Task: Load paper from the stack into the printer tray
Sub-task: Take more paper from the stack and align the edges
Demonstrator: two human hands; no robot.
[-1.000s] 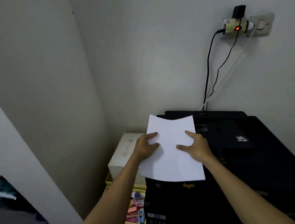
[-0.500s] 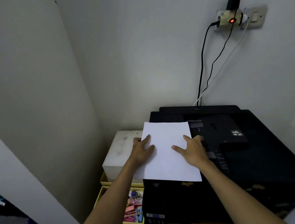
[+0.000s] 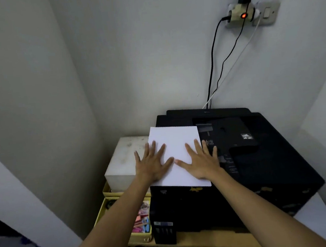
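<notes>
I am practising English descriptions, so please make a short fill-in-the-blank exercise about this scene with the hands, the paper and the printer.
1. The white paper lies on top of the black ____.
2. Both the left hand and the right hand rest on the paper with fingers ____.
3. The white box stands to the ____ of the printer.

Missing words: printer; spread; left

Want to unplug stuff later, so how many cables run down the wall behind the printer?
3: two black cables and one white cable drop from the wall socket to behind the printer. Others may be hidden there.
</notes>
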